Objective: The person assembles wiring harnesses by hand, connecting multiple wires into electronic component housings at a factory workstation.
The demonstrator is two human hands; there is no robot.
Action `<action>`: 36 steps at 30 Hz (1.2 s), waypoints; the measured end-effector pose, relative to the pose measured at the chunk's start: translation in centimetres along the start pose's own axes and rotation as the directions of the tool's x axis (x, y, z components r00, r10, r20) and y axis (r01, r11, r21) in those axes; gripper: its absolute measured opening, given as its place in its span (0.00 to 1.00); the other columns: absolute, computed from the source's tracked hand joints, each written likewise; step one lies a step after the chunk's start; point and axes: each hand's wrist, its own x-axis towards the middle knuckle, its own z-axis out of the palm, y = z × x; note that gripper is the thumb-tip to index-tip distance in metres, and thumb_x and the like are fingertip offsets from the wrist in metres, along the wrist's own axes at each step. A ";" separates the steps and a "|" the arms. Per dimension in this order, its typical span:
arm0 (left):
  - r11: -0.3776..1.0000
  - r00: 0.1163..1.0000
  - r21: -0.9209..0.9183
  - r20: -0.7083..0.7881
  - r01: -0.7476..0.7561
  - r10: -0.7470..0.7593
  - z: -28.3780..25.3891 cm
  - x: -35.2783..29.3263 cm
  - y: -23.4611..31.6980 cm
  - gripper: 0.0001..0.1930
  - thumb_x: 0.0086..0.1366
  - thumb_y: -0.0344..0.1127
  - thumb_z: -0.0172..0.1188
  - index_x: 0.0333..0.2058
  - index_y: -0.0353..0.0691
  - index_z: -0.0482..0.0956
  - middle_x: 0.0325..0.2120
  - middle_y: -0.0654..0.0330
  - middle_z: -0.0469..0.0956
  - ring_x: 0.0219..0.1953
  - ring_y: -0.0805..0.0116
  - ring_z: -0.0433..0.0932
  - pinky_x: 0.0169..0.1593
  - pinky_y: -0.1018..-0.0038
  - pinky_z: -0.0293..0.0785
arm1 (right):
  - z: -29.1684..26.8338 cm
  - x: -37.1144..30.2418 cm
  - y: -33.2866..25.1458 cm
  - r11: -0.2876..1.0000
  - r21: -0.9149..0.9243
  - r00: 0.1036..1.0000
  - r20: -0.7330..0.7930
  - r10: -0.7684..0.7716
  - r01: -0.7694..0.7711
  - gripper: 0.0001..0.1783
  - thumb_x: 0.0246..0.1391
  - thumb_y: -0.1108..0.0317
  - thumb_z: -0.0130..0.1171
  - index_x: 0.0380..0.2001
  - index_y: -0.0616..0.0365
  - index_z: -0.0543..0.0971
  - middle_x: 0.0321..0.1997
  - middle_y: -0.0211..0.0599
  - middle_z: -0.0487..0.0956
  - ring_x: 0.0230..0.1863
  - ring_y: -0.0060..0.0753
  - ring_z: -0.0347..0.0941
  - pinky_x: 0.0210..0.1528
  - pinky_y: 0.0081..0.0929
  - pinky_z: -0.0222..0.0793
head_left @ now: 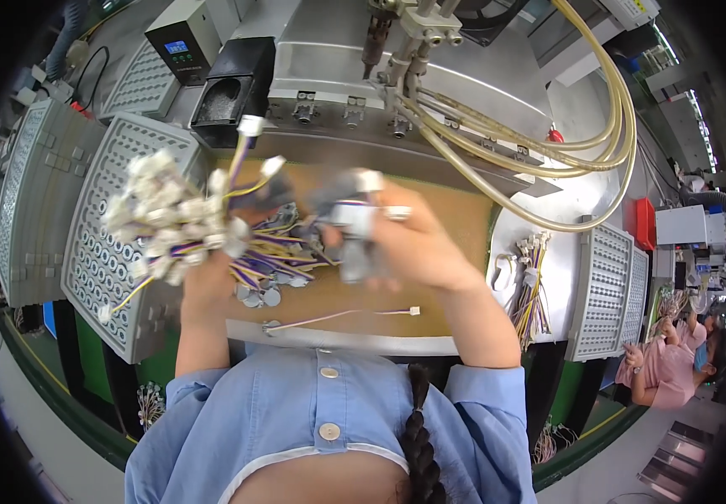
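Note:
My left hand (210,273) is closed round a thick bundle of wire harnesses (275,252). Their purple, yellow and white wires end in many white plug connectors (161,218) spilling to the left. Small grey discs (260,296) hang at the bundle's other end, low over the brown mat. To the right of the bundle, my right hand (422,244) is smeared by motion, its fingers curled in. White connectors (397,212) and grey pieces stick out from it, apparently more wire harnesses. A single wire harness (342,317) lies along the mat's near edge.
A grey tray (86,244) of round parts stands left of the brown mat (455,227). Behind are a metal fixture (329,126), a black box (237,84) and looping yellowish hoses (623,126). More harnesses (531,286) and trays (602,290) sit right. A co-worker (674,361) is farther right.

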 end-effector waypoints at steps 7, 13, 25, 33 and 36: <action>0.999 0.999 0.019 -0.034 0.033 -0.032 2.6 0.8 2.7 0.24 0.57 0.32 0.57 0.52 0.36 0.63 0.43 0.56 0.71 0.41 0.66 0.73 0.47 0.72 0.70 | 3.1 4.6 0.6 0.386 -0.853 0.817 0.078 -0.572 0.351 0.13 0.50 0.71 0.48 0.41 0.58 0.65 0.25 0.36 0.73 0.27 0.30 0.72 0.27 0.27 0.66; 0.945 0.988 -0.306 0.063 -0.112 0.138 -0.2 -0.1 -1.2 0.30 0.60 0.37 0.54 0.58 0.38 0.53 0.50 0.55 0.65 0.53 0.61 0.66 0.58 0.67 0.61 | 7.4 8.4 3.2 0.799 -0.348 0.792 -0.205 -0.575 0.490 0.12 0.47 0.75 0.46 0.37 0.62 0.65 0.32 0.42 0.72 0.35 0.34 0.70 0.37 0.28 0.65; 0.893 0.958 -0.398 0.100 -0.210 0.270 -1.5 0.2 4.9 0.18 0.55 0.31 0.51 0.46 0.34 0.65 0.36 0.58 0.71 0.39 0.64 0.67 0.48 0.66 0.61 | -0.1 1.2 -2.7 0.571 -0.753 0.917 0.108 -0.384 0.328 0.41 0.38 0.56 0.66 0.54 0.62 0.62 0.52 0.46 0.68 0.52 0.41 0.66 0.52 0.34 0.64; 0.849 0.924 -0.420 0.057 -0.321 0.378 1.2 0.4 9.5 0.15 0.53 0.34 0.53 0.39 0.35 0.67 0.24 0.64 0.64 0.27 0.72 0.57 0.39 0.70 0.55 | -1.5 3.9 11.4 -0.165 -0.974 0.927 0.203 -0.315 0.158 0.27 0.40 0.63 0.59 0.45 0.60 0.67 0.45 0.45 0.70 0.49 0.43 0.65 0.50 0.42 0.59; 0.821 0.900 -0.421 0.024 -0.385 0.434 -0.5 0.0 9.9 0.15 0.54 0.32 0.54 0.40 0.35 0.67 0.25 0.64 0.64 0.27 0.72 0.57 0.40 0.70 0.56 | -3.8 2.8 11.0 -0.306 -0.949 0.913 0.194 -0.359 0.081 0.09 0.45 0.67 0.49 0.33 0.53 0.72 0.29 0.33 0.74 0.34 0.33 0.71 0.39 0.33 0.63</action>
